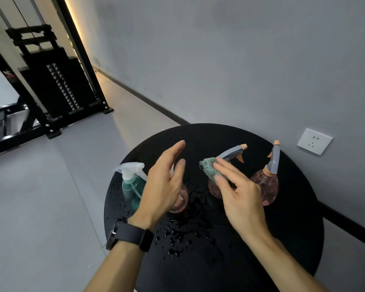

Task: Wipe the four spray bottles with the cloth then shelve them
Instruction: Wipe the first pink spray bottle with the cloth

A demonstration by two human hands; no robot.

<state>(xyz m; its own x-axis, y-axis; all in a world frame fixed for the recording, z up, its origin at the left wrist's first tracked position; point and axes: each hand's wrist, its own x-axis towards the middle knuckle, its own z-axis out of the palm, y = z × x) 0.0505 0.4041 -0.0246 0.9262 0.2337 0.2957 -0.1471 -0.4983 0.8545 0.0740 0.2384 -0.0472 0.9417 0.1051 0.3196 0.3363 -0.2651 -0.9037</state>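
Spray bottles stand on a round black table [282,239]. At the left is a teal bottle [131,186] with a white trigger head. Beside it a pink bottle [180,201] is mostly hidden behind my left hand [164,186], whose fingers are spread and hold nothing. My right hand [238,192] presses a green cloth [209,168] against a second pink bottle [214,191] with a grey trigger head [233,153]. A third pink bottle [267,186] with a grey head stands at the right.
Water droplets [177,239] cover the table's near left part. A grey wall with a white socket [314,141] lies just behind the table. A black weight machine [57,85] stands on the grey floor at the far left.
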